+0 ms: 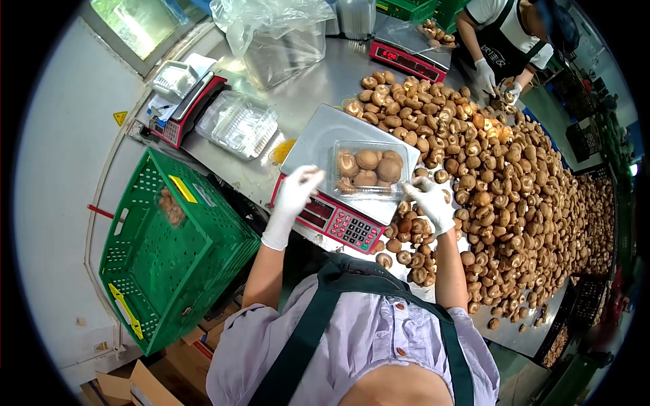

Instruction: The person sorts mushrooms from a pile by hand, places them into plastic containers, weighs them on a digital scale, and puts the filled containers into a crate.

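A clear plastic punnet (334, 177) holding several brown shiitake mushrooms (366, 160) sits on the metal pan (313, 145) of a red digital scale (317, 209). My left hand (298, 195), in a white glove, hovers over the scale's left side; its fingers are loosely bent and apart, just short of the punnet, with nothing in them. On the other side my gloved right hand (432, 205) is at the punnet's lower right corner, fingers spread. Whether its fingertips touch the rim I cannot tell. Loose mushrooms lie under and beside this hand.
A large heap of mushrooms (487, 183) covers the table's right side. A green crate (176, 250) with one filled pack stands at left. Stacked empty punnets (240, 122), a second scale (179, 115) and a bagged bin (284, 54) are behind. A co-worker (508, 47) handles mushrooms near another scale (409, 59).
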A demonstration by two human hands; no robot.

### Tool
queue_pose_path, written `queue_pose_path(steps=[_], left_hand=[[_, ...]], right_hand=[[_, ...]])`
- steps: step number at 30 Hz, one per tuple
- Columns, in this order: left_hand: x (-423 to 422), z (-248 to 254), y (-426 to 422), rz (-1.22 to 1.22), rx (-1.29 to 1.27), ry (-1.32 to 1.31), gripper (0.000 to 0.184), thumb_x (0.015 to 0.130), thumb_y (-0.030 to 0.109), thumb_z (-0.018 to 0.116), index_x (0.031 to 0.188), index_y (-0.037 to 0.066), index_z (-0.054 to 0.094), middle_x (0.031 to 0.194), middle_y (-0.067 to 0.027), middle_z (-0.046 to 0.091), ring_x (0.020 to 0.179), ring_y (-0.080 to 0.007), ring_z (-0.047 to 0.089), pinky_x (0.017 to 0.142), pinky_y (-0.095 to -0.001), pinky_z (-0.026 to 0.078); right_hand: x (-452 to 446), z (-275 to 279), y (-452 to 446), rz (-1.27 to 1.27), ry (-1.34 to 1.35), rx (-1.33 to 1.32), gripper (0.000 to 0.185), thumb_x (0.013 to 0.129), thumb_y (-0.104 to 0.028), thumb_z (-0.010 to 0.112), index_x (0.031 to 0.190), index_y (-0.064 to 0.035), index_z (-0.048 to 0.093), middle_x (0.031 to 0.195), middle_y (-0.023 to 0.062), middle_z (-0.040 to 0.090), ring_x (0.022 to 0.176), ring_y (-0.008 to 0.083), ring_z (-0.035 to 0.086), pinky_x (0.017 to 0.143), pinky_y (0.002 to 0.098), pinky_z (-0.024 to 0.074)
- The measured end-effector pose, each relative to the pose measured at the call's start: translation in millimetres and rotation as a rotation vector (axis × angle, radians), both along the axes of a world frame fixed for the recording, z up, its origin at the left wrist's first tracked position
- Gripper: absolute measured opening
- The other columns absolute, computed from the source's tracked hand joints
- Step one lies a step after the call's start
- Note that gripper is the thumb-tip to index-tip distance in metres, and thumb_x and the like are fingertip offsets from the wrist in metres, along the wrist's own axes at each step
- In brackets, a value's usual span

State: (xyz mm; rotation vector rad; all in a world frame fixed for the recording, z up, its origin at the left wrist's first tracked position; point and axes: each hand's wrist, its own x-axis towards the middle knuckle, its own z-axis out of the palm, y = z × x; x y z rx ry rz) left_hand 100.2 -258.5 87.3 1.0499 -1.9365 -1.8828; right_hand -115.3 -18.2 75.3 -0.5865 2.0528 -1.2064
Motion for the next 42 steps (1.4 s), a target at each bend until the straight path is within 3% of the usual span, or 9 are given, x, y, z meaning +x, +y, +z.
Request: queue_pose_path(steps=[15,21,23,28,31,33,37,39,42], left_hand=[[27.3,-25.5,15.7,-0.16,-1.129,0.371,0.031,0.079,0.011,0.068,0.106,0.003,0.053,0.127,-0.0196,0.053,0.114,-0.0334,0.054,0.097,-0.0375,0.043],[35.3,-3.6,20.4,-0.07,-1.077,0.416,0.067,0.07,0.007,0.077,0.127,0.001,0.043,0.134,-0.0209,0.046,0.117,-0.0329,0.051,0.1,-0.0398,0.041],[37.7,7.2,29.1,-0.052,0.202,0.573,0.088,0.07,0.004,0.076,0.142,-0.001,0.025,0.138,-0.0205,0.042,0.12,-0.031,0.049,0.102,-0.0399,0.04],[44.5,-21.8,36.0,-0.403,-0.137,0.519,0.088,0.079,0.037,0.07,0.144,-0.001,0.024,0.144,-0.0134,0.036,0.13,-0.0272,0.038,0.109,-0.0368,0.03],[50.7,-20.1,53.9,-0.247,0.079,0.805,0.091,0.069,0.03,0.08,0.141,0.001,0.032,0.138,-0.01,0.042,0.127,-0.0235,0.041,0.107,-0.0352,0.031],[58.9,-12.7,59.1,-0.038,0.275,0.903,0.09,0.065,0.024,0.082,0.139,0.002,0.034,0.134,-0.0096,0.046,0.121,-0.0212,0.046,0.1,-0.0324,0.039],[113.2,36.7,34.7,0.099,0.353,0.842,0.079,0.069,0.017,0.076,0.136,0.001,0.039,0.12,-0.0075,0.054,0.101,-0.0165,0.057,0.08,-0.0271,0.051],[169.2,27.4,-7.2,0.308,-0.323,0.413,0.077,0.072,0.022,0.075,0.136,0.0,0.039,0.116,-0.0067,0.056,0.096,-0.0147,0.058,0.079,-0.027,0.051],[261.4,70.7,-47.6,0.835,-0.156,0.697,0.048,0.093,0.037,0.053,0.13,0.007,0.046,0.118,-0.0058,0.056,0.106,-0.0182,0.055,0.088,-0.0362,0.047]], right_hand=[[63.4,-0.5,11.4,0.108,0.982,-0.552,0.036,0.062,-0.01,0.083,0.087,-0.0044,0.057,0.112,0.0223,0.062,0.101,0.0349,0.063,0.083,0.0377,0.0515],[67.9,-13.3,-2.6,0.03,0.888,-0.768,0.037,0.065,-0.009,0.081,0.095,-0.0017,0.06,0.108,0.0181,0.065,0.099,0.0302,0.064,0.082,0.0369,0.0518],[73.1,-21.5,-1.1,0.053,0.423,-0.68,0.033,0.078,-0.01,0.069,0.108,-0.0011,0.059,0.108,0.0138,0.065,0.098,0.026,0.063,0.083,0.035,0.0515],[89.2,-117.5,22.7,0.24,-0.432,-0.516,0.038,0.097,-0.013,0.047,0.134,-0.003,0.042,0.131,0.0092,0.048,0.116,0.0172,0.05,0.1,0.0292,0.043],[136.0,-43.3,-17.1,0.646,0.299,-0.277,0.044,0.099,-0.02,0.044,0.139,-0.0042,0.036,0.137,0.0133,0.042,0.125,0.022,0.044,0.105,0.0334,0.0393],[150.5,-0.3,-33.9,0.386,-0.754,-0.145,0.061,0.081,-0.012,0.071,0.134,-0.0051,0.042,0.13,0.0104,0.049,0.119,0.023,0.049,0.102,0.035,0.041],[142.3,-6.6,-47.2,0.735,0.547,-0.192,0.04,0.079,-0.017,0.072,0.115,-0.005,0.058,0.096,0.0136,0.066,0.081,0.0215,0.066,0.072,0.0319,0.0535],[143.4,11.5,-48.1,0.612,0.323,-0.204,0.022,0.083,-0.016,0.067,0.103,-0.0068,0.064,0.081,0.0114,0.067,0.069,0.021,0.067,0.066,0.0309,0.0526],[128.7,9.9,-36.0,0.507,0.153,-0.088,0.022,0.086,-0.015,0.066,0.104,-0.0041,0.065,0.088,0.0111,0.07,0.078,0.0165,0.067,0.074,0.0288,0.0522]])
